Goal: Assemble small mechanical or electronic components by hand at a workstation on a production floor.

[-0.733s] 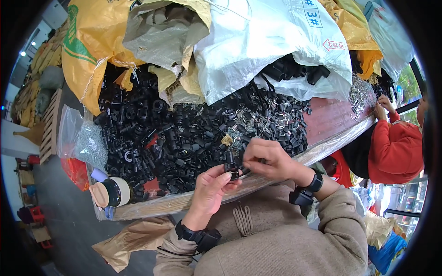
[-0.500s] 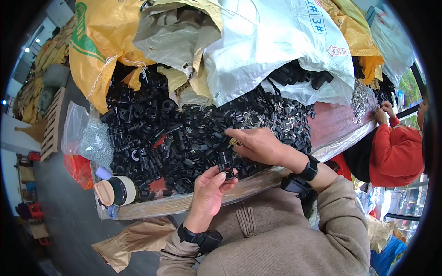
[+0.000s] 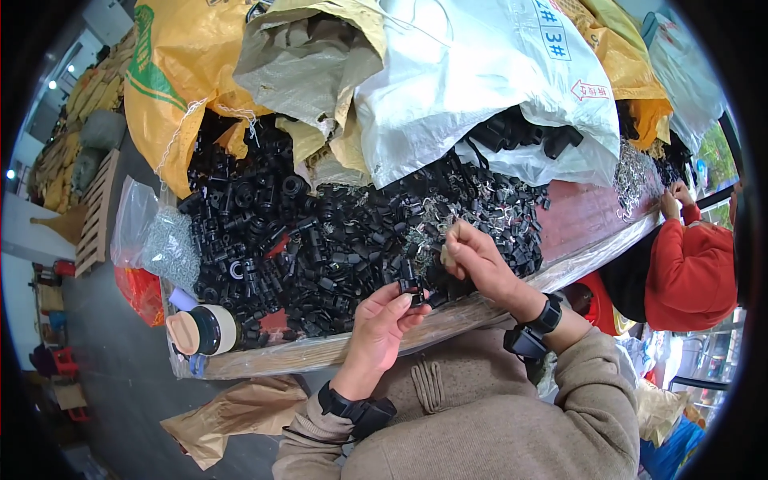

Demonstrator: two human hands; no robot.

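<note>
Between the thumb and fingers of my left hand is a small black plastic part, held upright over the table's near edge. My right hand is to the right of it and a little farther off, fingers curled and pressed together above the heap. Whatever those fingers pinch, if anything, is too small or hidden to make out. Beneath both hands spreads a heap of small black plastic pieces. Small silvery metal bits lie among them, and larger black round fittings fill the left side.
White and yellow woven sacks spill black parts at the back. A lidded cup and a clear bag of small grey pieces stand at the left edge. A co-worker in a red top sits at the right. Brown paper lies below.
My right hand has lifted off the pieces, moved right, and its fingers have curled in. My left hand has shifted slightly right and up, still holding the black part.
</note>
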